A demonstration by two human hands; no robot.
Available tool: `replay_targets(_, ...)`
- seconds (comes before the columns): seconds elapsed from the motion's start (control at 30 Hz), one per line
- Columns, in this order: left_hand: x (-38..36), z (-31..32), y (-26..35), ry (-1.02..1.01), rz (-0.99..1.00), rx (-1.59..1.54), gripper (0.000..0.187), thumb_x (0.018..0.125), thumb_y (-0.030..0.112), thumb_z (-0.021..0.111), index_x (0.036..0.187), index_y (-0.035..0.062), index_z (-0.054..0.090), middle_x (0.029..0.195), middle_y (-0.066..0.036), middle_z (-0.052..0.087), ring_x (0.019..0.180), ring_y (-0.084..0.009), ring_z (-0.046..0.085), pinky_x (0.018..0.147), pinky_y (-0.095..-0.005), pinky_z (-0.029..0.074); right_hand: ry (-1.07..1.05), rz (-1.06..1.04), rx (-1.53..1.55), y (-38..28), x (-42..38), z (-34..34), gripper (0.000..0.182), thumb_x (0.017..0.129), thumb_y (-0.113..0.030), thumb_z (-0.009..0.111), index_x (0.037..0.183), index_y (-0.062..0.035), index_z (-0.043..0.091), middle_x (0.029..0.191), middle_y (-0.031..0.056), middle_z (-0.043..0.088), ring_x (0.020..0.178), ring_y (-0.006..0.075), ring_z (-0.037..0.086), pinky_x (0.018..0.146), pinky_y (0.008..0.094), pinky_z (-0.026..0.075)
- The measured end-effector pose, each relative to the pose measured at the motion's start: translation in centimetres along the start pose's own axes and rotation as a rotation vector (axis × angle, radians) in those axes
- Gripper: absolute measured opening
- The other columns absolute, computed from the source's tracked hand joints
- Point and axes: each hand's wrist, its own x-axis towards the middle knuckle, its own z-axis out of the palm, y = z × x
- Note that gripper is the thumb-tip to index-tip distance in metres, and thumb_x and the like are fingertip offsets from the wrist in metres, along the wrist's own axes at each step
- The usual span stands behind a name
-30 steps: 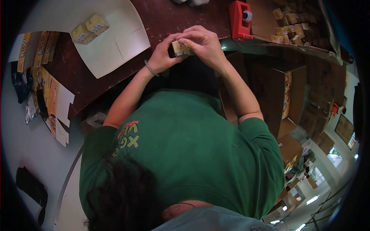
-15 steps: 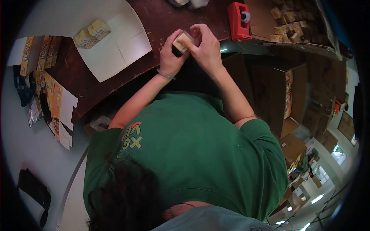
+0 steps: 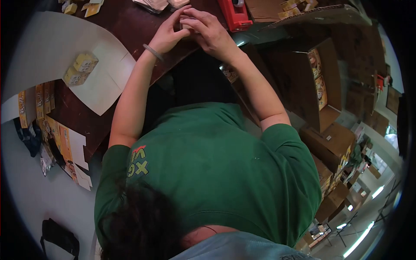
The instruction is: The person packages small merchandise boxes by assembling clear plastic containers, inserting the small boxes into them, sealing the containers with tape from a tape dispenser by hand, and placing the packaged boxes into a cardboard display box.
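Note:
My left hand (image 3: 168, 35), with a bracelet at its wrist, meets my right hand (image 3: 213, 37) above the front edge of the dark red table. Between the fingers of both sits a small pale box (image 3: 186, 27), mostly hidden by them. My left fingers and thumb close on it from the left; the right fingers bend over it from the other side. A red tape dispenser (image 3: 235, 17) stands just right of the hands. Behind them lies a stack of white pieces (image 3: 151, 4), partly cut off by the view.
Small yellow boxes (image 3: 80, 69) stand on a white sheet (image 3: 106, 84) at left. More yellow boxes (image 3: 297, 8) lie in a carton at upper right. An open cardboard carton (image 3: 299, 86) is beside my right arm. Printed flat cartons (image 3: 65, 143) hang at the table's left side.
Both hands have moved up and left in the view, with the small box between them. My right fingers now cover more of it. The whole view has shifted too.

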Motion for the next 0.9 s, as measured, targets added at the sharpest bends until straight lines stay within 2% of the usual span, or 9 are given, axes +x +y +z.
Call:
replay_targets(0.1,1.7,-0.5,-0.1,-0.127,-0.056,0.133,0.054,0.085,0.015,0.069,0.137,0.0086,0.053,0.117,-0.004,0.059,0.108,-0.0137,0.057,0.094,-0.0281,0.046,0.092,0.03,-0.131,-0.1,-1.5,-1.3,0.046,0.079,-0.009,0.072,0.123,-0.0123,0.058,0.129,0.0092,0.056,0.119,0.0296,0.053,0.102,0.0408,0.04)
replay_targets(0.17,2.1,0.1,0.8,-0.145,-0.049,0.218,0.052,0.086,0.018,0.07,0.134,0.0088,0.055,0.116,-0.004,0.059,0.109,-0.0133,0.056,0.096,-0.0283,0.045,0.288,0.227,-0.183,0.1,-2.6,-4.0,0.04,0.081,-0.013,0.073,0.119,-0.0105,0.061,0.123,0.0097,0.058,0.114,0.0296,0.054,0.099,0.0409,0.042)
replay_targets(0.23,2.9,0.5,-0.1,-0.181,-0.023,0.135,0.049,0.087,0.02,0.069,0.132,0.0071,0.054,0.123,-0.004,0.057,0.112,-0.0131,0.055,0.098,-0.0289,0.043,0.52,0.558,-0.094,2.9,-4.5,-5.4,0.026,0.087,-0.02,0.07,0.107,-0.0039,0.065,0.109,0.0125,0.062,0.099,0.0302,0.06,0.085,0.0389,0.049)
replay_targets(0.3,3.6,1.7,-1.1,-0.216,-0.01,-0.007,0.045,0.088,0.019,0.067,0.129,0.0055,0.054,0.134,-0.005,0.053,0.113,-0.0126,0.053,0.097,-0.0282,0.043,0.399,0.728,0.028,4.6,-5.5,-6.5,0.023,0.089,-0.021,0.068,0.1,-0.0009,0.067,0.099,0.0135,0.064,0.087,0.0298,0.063,0.079,0.0381,0.05)
replay_targets(0.43,7.0,6.0,-2.1,-0.259,0.106,-0.127,0.041,0.087,0.015,0.07,0.122,0.0052,0.051,0.129,-0.005,0.057,0.113,-0.0135,0.054,0.099,-0.0294,0.043,0.327,0.699,-0.016,6.5,-5.2,-6.1,0.02,0.089,-0.02,0.068,0.092,0.0001,0.069,0.092,0.0141,0.065,0.083,0.0293,0.065,0.077,0.0376,0.05)
replay_targets(0.53,7.5,5.6,-1.9,-0.29,0.08,0.081,0.048,0.088,0.025,0.067,0.126,0.003,0.049,0.127,-0.007,0.054,0.113,-0.0136,0.051,0.1,-0.0293,0.04,0.332,0.735,0.021,6.4,-5.3,-6.1,0.02,0.087,-0.02,0.07,0.093,-0.0007,0.069,0.091,0.0139,0.065,0.083,0.0293,0.065,0.077,0.0378,0.051)
replay_targets(0.63,7.0,5.8,-1.2,-0.274,0.069,0.09,0.048,0.088,0.026,0.067,0.126,0.0031,0.049,0.123,-0.006,0.054,0.113,-0.0137,0.05,0.1,-0.0298,0.04,0.363,0.816,0.027,6.0,-5.1,-5.7,0.022,0.087,-0.019,0.073,0.1,-0.0015,0.07,0.095,0.0089,0.071,0.083,0.0166,0.067,0.076,0.029,0.052)
replay_targets(0.73,5.8,5.6,-1.1,-0.193,0.131,0.115,0.046,0.087,0.022,0.069,0.123,0.003,0.049,0.127,-0.007,0.056,0.113,-0.0148,0.053,0.1,-0.0299,0.041,0.467,0.844,0.313,6.2,-4.8,-3.9,0.026,0.087,-0.02,0.074,0.104,-0.0004,0.069,0.092,0.0069,0.072,0.084,0.0131,0.068,0.077,0.0274,0.053)
replay_targets(0.9,4.6,4.8,-1.3,-0.139,0.094,0.128,0.05,0.087,0.024,0.069,0.126,0.0018,0.047,0.13,-0.009,0.056,0.115,-0.0159,0.052,0.1,-0.031,0.041,0.352,0.803,0.375,7.8,-4.1,-3.0,0.024,0.089,-0.019,0.074,0.101,0.0012,0.07,0.094,0.0048,0.072,0.084,0.0106,0.067,0.078,0.0251,0.052)
